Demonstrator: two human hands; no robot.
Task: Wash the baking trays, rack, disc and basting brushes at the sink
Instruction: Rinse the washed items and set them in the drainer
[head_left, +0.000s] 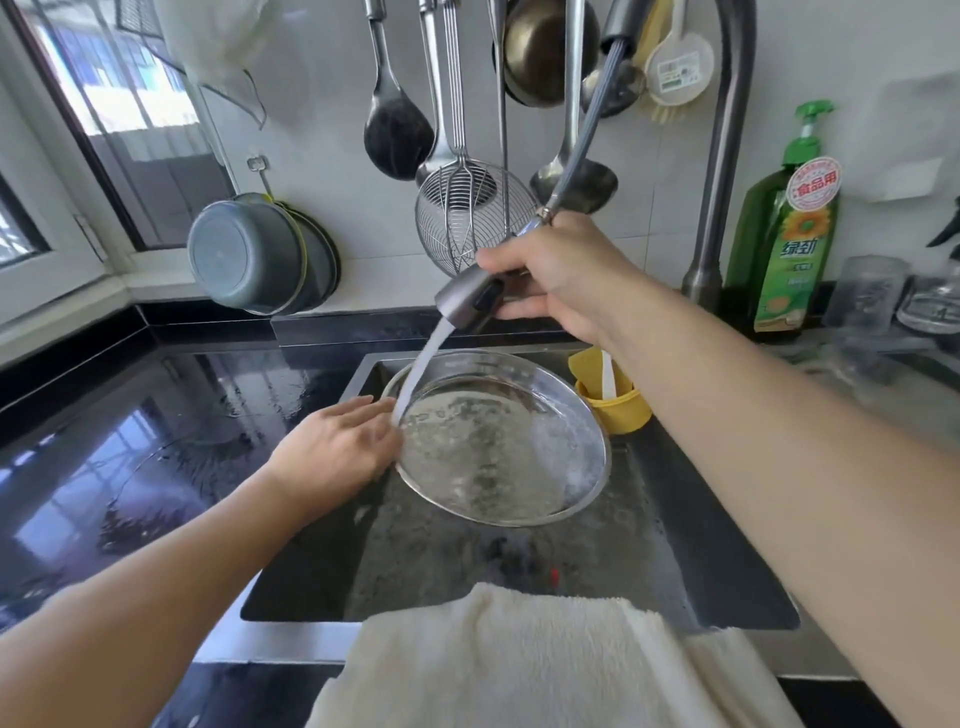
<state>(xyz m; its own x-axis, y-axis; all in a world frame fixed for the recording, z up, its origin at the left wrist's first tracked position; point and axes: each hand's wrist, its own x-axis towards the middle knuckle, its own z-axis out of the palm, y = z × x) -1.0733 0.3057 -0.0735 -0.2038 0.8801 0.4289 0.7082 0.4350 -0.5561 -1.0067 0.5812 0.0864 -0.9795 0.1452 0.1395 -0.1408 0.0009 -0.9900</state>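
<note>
your right hand (561, 283) is closed round the pull-out spray head (470, 296), thumb on top and fingers curled beneath, with the hose running up and away behind the wrist. that grip has nothing else in it. the round baking tray (501, 441) lies below and slightly ahead of this grip, over the sink (701, 545), and the stream of water (421, 371) falls down and to the left from the nozzle onto the tray's left rim.

your left hand (337, 447) is the nearer one to the tray: it sits at that left rim, fingers fairly straight along the edge. whether fingers wrap under the rim is hidden, so you cannot tell if it truly grips or only steadies.

the tray is a circle, so it has no real long axis; what matters is its tilt. its open face looks up and toward you, far rim raised, near-right rim lowest, where water pools. as a judgement, the next sweep of the spray should travel rightward from the grip's present aim, across the face toward that low side.

a pale towel (519, 665) hangs over the sink's near edge, below both grips.
</note>
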